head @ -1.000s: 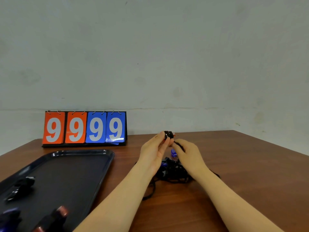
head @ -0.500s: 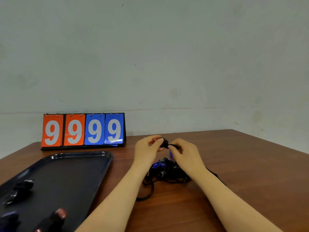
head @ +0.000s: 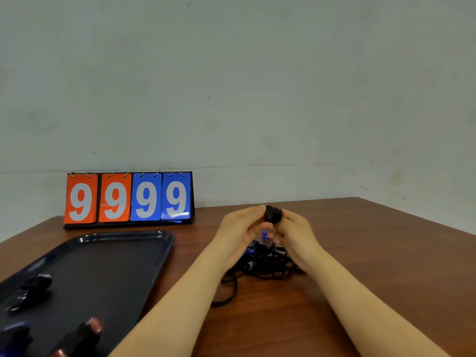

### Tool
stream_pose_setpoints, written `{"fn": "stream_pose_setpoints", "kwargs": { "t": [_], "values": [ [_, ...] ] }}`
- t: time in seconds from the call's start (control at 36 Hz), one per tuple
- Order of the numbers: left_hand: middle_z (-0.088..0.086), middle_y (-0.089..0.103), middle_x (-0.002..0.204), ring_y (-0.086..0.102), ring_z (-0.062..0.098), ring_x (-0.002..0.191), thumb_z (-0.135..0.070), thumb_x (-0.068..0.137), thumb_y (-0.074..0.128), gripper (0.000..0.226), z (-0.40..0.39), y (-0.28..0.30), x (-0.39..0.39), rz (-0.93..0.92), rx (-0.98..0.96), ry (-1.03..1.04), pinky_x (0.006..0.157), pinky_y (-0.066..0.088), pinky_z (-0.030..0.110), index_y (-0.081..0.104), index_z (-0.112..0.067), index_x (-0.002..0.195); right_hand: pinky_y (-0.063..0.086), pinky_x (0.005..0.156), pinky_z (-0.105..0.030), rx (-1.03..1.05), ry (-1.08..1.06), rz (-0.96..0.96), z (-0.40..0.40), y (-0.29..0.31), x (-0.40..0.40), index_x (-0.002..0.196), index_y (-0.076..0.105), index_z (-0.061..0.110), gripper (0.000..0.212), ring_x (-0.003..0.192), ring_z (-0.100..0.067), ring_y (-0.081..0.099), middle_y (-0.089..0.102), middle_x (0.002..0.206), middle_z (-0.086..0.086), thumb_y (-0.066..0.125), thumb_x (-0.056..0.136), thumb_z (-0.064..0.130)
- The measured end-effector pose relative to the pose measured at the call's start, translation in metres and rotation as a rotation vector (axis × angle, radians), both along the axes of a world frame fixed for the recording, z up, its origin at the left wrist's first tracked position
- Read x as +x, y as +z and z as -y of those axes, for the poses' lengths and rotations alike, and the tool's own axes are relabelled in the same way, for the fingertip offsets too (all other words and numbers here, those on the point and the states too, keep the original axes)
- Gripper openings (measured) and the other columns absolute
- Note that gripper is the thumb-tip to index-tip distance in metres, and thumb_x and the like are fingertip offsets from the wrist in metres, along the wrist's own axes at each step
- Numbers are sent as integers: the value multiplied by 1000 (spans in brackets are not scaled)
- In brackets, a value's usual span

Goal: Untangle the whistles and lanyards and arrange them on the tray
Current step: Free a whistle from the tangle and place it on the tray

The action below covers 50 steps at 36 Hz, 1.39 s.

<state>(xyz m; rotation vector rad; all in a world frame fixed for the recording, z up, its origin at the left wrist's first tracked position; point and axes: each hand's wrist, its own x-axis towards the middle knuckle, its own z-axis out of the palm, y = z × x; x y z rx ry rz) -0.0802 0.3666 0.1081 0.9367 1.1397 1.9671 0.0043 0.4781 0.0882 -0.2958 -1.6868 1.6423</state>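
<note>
Head view: both hands raised over the tangle of lanyards (head: 260,264) on the table (head: 360,253); left hand (head: 238,231) and right hand (head: 293,231) each pinch a small black whistle (head: 273,214) between fingertips, grip narrow on both sides, thumbs and forefingers closed on it; blurred, so I cannot tell exactly which fingers bear the load. A blue whistle (head: 265,234) shows just below, between the palms; more blue bits sit lower in the cord heap. Tray (head: 154,237) lies to the left, well apart from the heap, with a few dark whistles near its front-left corner, one copper-tipped (head: 94,325); flip scoreboard (head: 128,198) at the back reads 9999.

Judgement on the step: freeing the black whistle's cord from the knot; most of the job is left, as the heap is dense. Doing it well: one hand anchors the whistle, the other follows its own cord down into the tangle; loosen loops by widening them, not by pulling hard, since a tug likely tightens the knot and drags the whole heap; feed the whistle back through any loop it passed; keep the heap resting on the table so weight doesn't cinch it; only move to the tray once the cord comes out clean.
</note>
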Motion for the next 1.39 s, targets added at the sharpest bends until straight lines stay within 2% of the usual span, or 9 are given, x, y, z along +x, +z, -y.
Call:
{"fn": "stream_pose_setpoints", "kwargs": {
  "t": [0.11, 0.33, 0.42, 0.53, 0.67, 0.81, 1.06, 1.19, 1.39],
  "values": [
    [9, 68, 68, 64, 9, 58, -10, 96, 54, 29, 0, 3, 5, 271, 66, -41, 57, 54, 16, 75, 1, 79, 42, 49, -24, 50, 7, -6, 5, 3, 2, 77, 65, 8, 26, 52, -16, 47, 55, 58, -4, 51, 98, 16],
    [19, 64, 107, 66, 18, 91, -8, 88, 65, 26, 2, 0, -1, 716, 190, 14, 61, 59, 20, 63, 5, 111, 48, 59, -21, 625, -336, 104, 4, -7, -4, 83, 62, 21, 16, 62, -10, 60, 63, 68, 0, 54, 97, 23],
    [18, 65, 102, 65, 18, 87, -7, 89, 64, 22, 1, -1, -3, 630, 155, 111, 64, 59, 20, 63, 5, 108, 39, 59, -13, 967, -401, 171, 5, -9, -4, 83, 54, 27, 15, 64, -1, 52, 52, 69, 13, 52, 97, 21],
    [10, 72, 90, 71, 13, 73, -9, 90, 64, 13, -1, -3, -7, 189, 35, 326, 73, 58, 20, 69, -1, 99, 32, 60, -19, 1165, -414, 173, 1, -9, -2, 87, 57, 19, 12, 63, -4, 43, 47, 74, 12, 52, 97, 17],
    [-3, 71, 84, 71, 4, 69, -12, 90, 65, 8, 1, -2, -4, -94, -50, 428, 62, 53, 12, 70, -18, 88, 38, 59, -15, 1068, -441, 141, 3, -8, -1, 92, 59, 19, 6, 67, -2, 50, 52, 82, 11, 54, 95, 17],
    [-6, 71, 82, 71, 4, 68, -14, 90, 65, 7, 2, 1, -1, -191, -79, 446, 61, 52, 11, 71, -16, 94, 39, 60, -15, 956, -448, 107, 5, -11, -5, 89, 50, 22, 11, 71, -6, 51, 46, 86, 13, 52, 96, 15],
    [-3, 72, 76, 72, 9, 67, -17, 88, 69, 7, 4, -1, -9, -199, -143, 418, 61, 54, 14, 72, -17, 82, 35, 60, -8, 1206, -479, 95, 8, -5, -1, 92, 57, 9, 6, 68, -9, 44, 48, 89, 6, 53, 94, 4],
    [-1, 73, 85, 72, 9, 71, -20, 89, 68, 13, 5, -2, -14, -228, -174, 384, 68, 56, 16, 73, -11, 97, 49, 73, -18, 968, -439, 84, 7, -5, -2, 95, 62, 13, 9, 81, -8, 60, 59, 92, 6, 53, 95, 12],
    [4, 74, 93, 73, 14, 76, -20, 88, 68, 18, 4, -2, -16, -237, -181, 326, 82, 58, 28, 74, -9, 101, 50, 61, -13, 548, -325, 38, 13, 5, 5, 88, 63, 12, 10, 67, -5, 66, 67, 81, 0, 56, 95, 10]
  ]
}}
